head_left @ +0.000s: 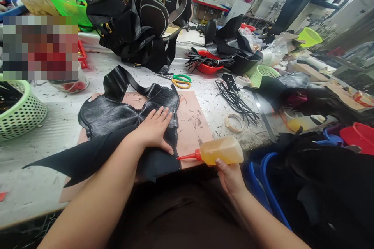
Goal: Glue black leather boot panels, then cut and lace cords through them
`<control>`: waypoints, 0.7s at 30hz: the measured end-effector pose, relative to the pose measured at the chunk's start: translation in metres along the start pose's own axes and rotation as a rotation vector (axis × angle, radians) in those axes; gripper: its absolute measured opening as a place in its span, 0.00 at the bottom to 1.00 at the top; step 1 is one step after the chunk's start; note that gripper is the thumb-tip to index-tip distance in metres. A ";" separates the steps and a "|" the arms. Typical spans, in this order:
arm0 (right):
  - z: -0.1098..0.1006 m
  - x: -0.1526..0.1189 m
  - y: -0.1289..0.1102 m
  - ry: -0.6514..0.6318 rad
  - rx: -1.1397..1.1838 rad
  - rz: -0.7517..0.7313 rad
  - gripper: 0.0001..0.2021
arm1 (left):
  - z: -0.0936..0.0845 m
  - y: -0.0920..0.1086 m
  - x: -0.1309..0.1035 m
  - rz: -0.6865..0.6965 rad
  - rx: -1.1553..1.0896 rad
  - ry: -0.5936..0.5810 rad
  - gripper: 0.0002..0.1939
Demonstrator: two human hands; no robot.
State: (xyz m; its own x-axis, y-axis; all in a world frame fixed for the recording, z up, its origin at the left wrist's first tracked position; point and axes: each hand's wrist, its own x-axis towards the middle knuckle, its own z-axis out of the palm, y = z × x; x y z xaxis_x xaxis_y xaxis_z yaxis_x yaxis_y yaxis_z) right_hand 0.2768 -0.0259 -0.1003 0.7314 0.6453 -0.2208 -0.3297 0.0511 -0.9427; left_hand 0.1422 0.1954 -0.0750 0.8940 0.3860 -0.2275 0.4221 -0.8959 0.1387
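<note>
The table (pixel 58 124) runs under and beyond both grips, its near edge showing at lower left and lost behind the left forearm. Right of the right grip, a blue-rimmed tub (pixel 265 171) is cut off by the frame; its dark contents merge and are hard to make out. Well beyond the left grip, a heap of black bag pieces (pixel 137 27) partly hides another person, whose head is out of frame. Under the left grip lies a pink board (pixel 194 114), bare to that grip's right, up to the bottle.

On it, the glossy black panel (pixel 113 113) reaches past the board's far edge and has a matte flap pointing left; its middle is covered by the left grip (pixel 156 126), which is spread flat, pressing and not grasping. Left of that grip, a pale green basket (pixel 25 113) is cut off, with bare table between.

The right grip (pixel 229 175) is closed round an amber squeeze bottle (pixel 223 149), most fingers hidden behind it; the red nozzle points at the panel's right edge, contact unclear. Beyond both grips lie scissors (pixel 179 80) and, beyond the right grip, a tape roll (pixel 227 122)
</note>
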 end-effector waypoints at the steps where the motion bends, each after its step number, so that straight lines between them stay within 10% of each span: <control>1: -0.001 0.001 0.001 -0.009 0.000 -0.004 0.26 | 0.000 0.000 0.000 0.001 0.000 0.002 0.69; 13: -0.025 -0.026 0.009 -0.022 -0.036 0.126 0.26 | -0.002 0.002 -0.001 -0.001 0.002 -0.011 0.68; 21: -0.016 -0.015 -0.031 -0.005 0.321 0.322 0.20 | -0.008 0.005 -0.014 0.006 -0.052 0.088 0.59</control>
State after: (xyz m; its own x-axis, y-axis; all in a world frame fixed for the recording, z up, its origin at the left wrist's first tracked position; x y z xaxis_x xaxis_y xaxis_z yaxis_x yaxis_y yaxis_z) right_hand 0.2858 -0.0489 -0.0718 0.5582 0.6708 -0.4883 -0.7092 0.0803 -0.7004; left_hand 0.1333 0.1872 -0.0637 0.9053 0.4007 -0.1408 0.4220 -0.8864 0.1902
